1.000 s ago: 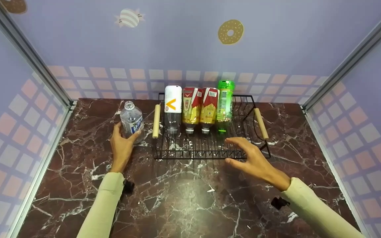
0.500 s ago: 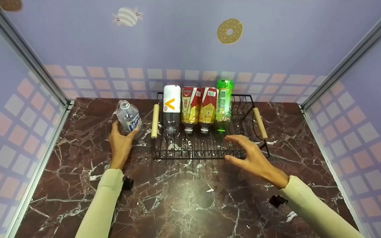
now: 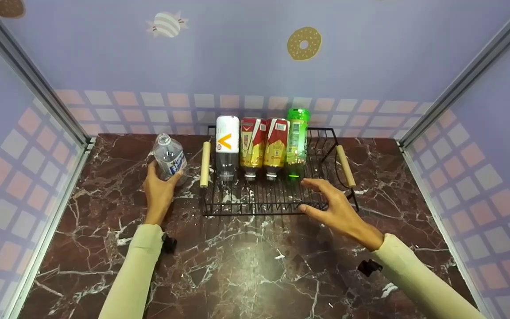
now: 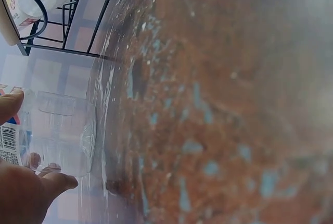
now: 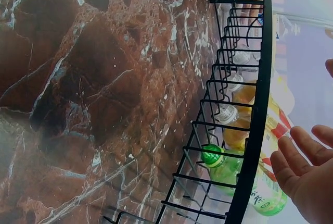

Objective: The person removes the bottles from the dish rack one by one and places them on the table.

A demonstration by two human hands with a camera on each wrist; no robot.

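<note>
My left hand (image 3: 158, 195) grips a clear plastic bottle (image 3: 169, 153) with a blue and white label, left of the wire rack. The bottle is uncapped, mouth up and tilted a little; its base is close over the tabletop in the left wrist view. Over the front right of the black wire rack (image 3: 255, 215) my right hand (image 3: 337, 212) hovers, thumb and fingers spread, holding nothing. In the rack several bottles lie neck toward me: a white-labelled one (image 3: 227, 139), two red and yellow ones (image 3: 253, 144) and a green one (image 3: 298, 137) nearest that hand.
Wooden handles stand at the rack's left end (image 3: 205, 164) and right end (image 3: 345, 166). The rack rests on a dark red marbled tabletop (image 3: 255, 266). Lilac panels (image 3: 237, 53) enclose the back and both sides.
My left hand has shifted slightly left with the clear bottle, a little farther from the rack. My right hand stays over the rack, almost unmoved. The head view has shifted slightly.
</note>
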